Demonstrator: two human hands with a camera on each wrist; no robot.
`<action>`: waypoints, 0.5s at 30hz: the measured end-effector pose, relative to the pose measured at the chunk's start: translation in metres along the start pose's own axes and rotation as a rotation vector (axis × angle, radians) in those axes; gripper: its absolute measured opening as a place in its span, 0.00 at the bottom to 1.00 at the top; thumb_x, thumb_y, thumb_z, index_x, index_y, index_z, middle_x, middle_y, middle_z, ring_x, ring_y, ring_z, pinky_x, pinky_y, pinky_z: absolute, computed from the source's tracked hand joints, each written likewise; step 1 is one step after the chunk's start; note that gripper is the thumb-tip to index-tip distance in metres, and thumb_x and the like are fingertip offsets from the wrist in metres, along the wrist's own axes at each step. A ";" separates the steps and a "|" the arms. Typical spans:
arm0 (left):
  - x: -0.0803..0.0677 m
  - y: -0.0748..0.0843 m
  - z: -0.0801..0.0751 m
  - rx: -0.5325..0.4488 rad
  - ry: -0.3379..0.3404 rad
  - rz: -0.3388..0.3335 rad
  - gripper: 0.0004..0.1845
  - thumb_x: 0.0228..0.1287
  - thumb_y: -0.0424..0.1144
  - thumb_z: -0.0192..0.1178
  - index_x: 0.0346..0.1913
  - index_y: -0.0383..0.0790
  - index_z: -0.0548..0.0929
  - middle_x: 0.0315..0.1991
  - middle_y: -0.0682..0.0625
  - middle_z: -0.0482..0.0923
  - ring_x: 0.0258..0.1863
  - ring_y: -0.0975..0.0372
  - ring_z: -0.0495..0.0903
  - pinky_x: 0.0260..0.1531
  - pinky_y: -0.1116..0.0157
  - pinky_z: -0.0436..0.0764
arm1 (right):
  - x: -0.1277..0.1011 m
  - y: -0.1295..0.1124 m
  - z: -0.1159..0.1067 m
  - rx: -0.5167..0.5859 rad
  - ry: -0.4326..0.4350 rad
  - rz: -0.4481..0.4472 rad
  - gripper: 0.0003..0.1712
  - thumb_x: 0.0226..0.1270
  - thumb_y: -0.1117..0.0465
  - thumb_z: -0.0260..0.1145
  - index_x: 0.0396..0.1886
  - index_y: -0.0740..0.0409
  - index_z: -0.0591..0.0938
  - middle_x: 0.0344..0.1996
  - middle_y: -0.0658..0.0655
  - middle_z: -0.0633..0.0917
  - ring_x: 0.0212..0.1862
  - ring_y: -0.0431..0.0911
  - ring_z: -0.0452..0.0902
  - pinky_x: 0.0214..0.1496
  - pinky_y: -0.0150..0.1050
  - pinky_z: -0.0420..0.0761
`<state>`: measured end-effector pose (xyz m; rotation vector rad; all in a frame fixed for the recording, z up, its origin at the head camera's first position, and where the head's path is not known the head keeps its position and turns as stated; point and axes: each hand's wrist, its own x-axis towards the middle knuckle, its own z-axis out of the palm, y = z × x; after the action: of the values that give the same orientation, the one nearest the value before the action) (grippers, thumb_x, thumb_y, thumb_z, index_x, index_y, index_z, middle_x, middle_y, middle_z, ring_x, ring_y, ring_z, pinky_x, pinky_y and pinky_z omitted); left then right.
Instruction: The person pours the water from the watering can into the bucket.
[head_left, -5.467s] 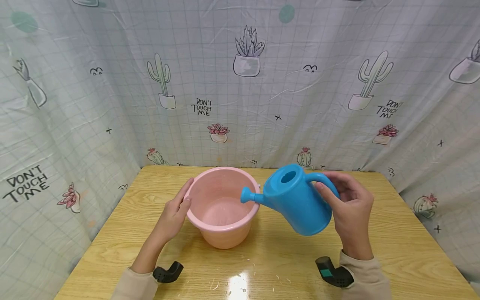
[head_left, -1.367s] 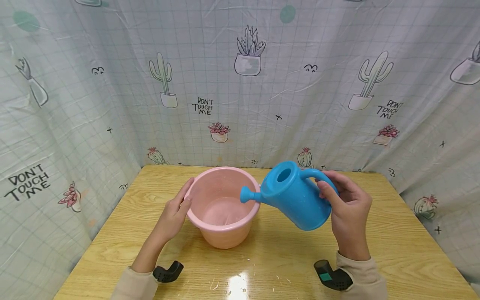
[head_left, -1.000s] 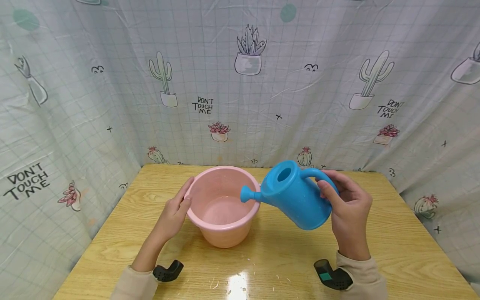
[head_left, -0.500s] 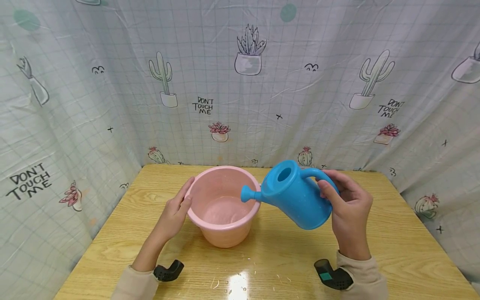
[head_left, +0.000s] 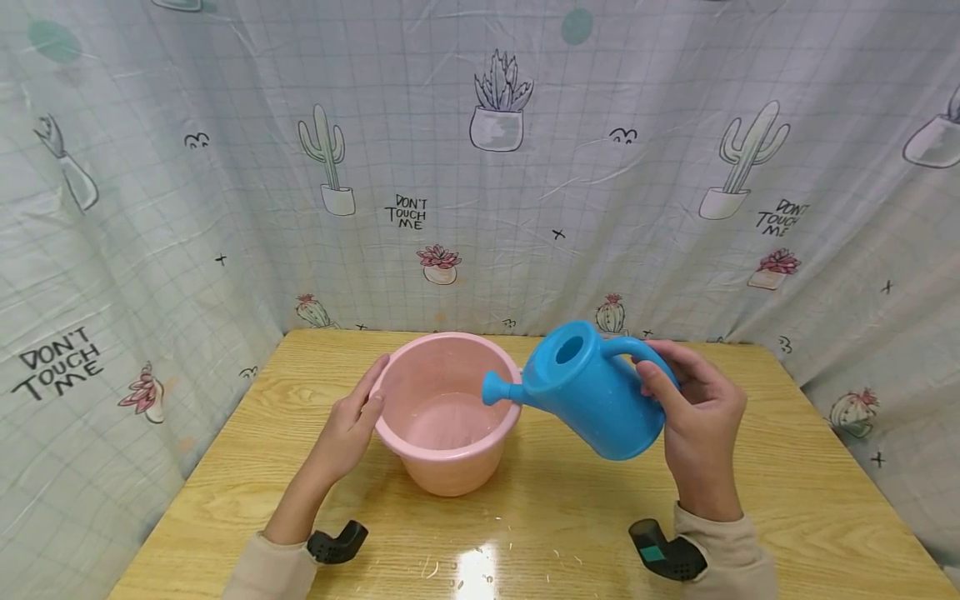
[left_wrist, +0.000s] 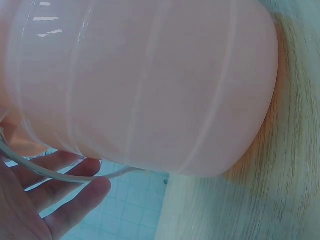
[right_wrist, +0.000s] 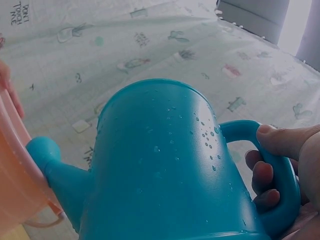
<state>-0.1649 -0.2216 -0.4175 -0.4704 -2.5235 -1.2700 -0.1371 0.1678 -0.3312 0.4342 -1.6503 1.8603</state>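
Observation:
A pink bucket (head_left: pixel 450 475) stands upright on the table, a faint shimmer on its inner bottom. My left hand (head_left: pixel 349 425) holds its left rim. In the left wrist view, fingers (left_wrist: pixel 75 205) lie by the bucket wall (left_wrist: pixel 165 90), crossed by the thin pale bail handle (left_wrist: pixel 60 176). My right hand (head_left: pixel 701 408) grips the looped handle of a blue watering can (head_left: pixel 592 400), held above the table and tilted left. Its flared spout end reaches over the bucket's right rim. Droplets cling to the can (right_wrist: pixel 160 165) in the right wrist view. No stream from the spout is distinguishable.
A light wooden table (head_left: pixel 787 483) carries the bucket. Small wet spots (head_left: pixel 495 567) and a light reflection lie near its front edge. A cactus-print curtain (head_left: pixel 420 125) hangs behind and along both sides. Each wrist wears a black device (head_left: pixel 337 543).
Compared with several seconds ago, the watering can tips further left, its base a little higher. Over the last second it hardly moves. The left hand and bucket stay in place.

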 end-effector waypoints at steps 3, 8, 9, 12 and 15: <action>0.000 0.000 0.000 0.003 0.000 0.001 0.27 0.79 0.42 0.39 0.77 0.51 0.54 0.72 0.42 0.62 0.66 0.48 0.70 0.58 0.46 0.74 | 0.000 0.000 -0.001 -0.006 0.000 -0.001 0.15 0.62 0.75 0.63 0.50 0.74 0.81 0.38 0.52 0.88 0.35 0.41 0.83 0.39 0.28 0.81; 0.000 0.000 0.000 0.001 -0.001 0.000 0.27 0.79 0.42 0.39 0.77 0.52 0.54 0.72 0.41 0.62 0.66 0.48 0.70 0.57 0.46 0.75 | 0.000 -0.001 -0.001 0.006 0.013 0.006 0.15 0.62 0.76 0.63 0.49 0.75 0.81 0.37 0.53 0.88 0.35 0.42 0.82 0.39 0.28 0.81; 0.000 0.000 0.000 0.000 -0.002 -0.001 0.27 0.79 0.42 0.39 0.77 0.52 0.54 0.73 0.41 0.62 0.66 0.48 0.70 0.56 0.46 0.76 | 0.000 -0.001 -0.001 0.010 0.017 0.007 0.15 0.62 0.76 0.63 0.49 0.75 0.80 0.37 0.53 0.88 0.35 0.42 0.82 0.39 0.28 0.81; 0.000 0.000 0.000 -0.006 -0.002 -0.002 0.27 0.79 0.41 0.39 0.77 0.52 0.54 0.73 0.41 0.61 0.65 0.48 0.71 0.56 0.46 0.76 | 0.001 -0.001 0.000 0.022 0.028 0.013 0.15 0.62 0.76 0.64 0.49 0.76 0.80 0.37 0.54 0.88 0.35 0.42 0.83 0.39 0.29 0.81; 0.000 0.001 0.001 -0.008 0.002 -0.001 0.27 0.79 0.41 0.39 0.77 0.51 0.54 0.73 0.41 0.61 0.66 0.47 0.70 0.56 0.46 0.76 | 0.001 -0.001 -0.001 0.026 0.023 0.010 0.15 0.61 0.76 0.64 0.49 0.76 0.80 0.38 0.54 0.88 0.36 0.42 0.83 0.40 0.29 0.82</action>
<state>-0.1650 -0.2204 -0.4172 -0.4695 -2.5179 -1.2801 -0.1372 0.1688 -0.3303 0.4145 -1.6173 1.8892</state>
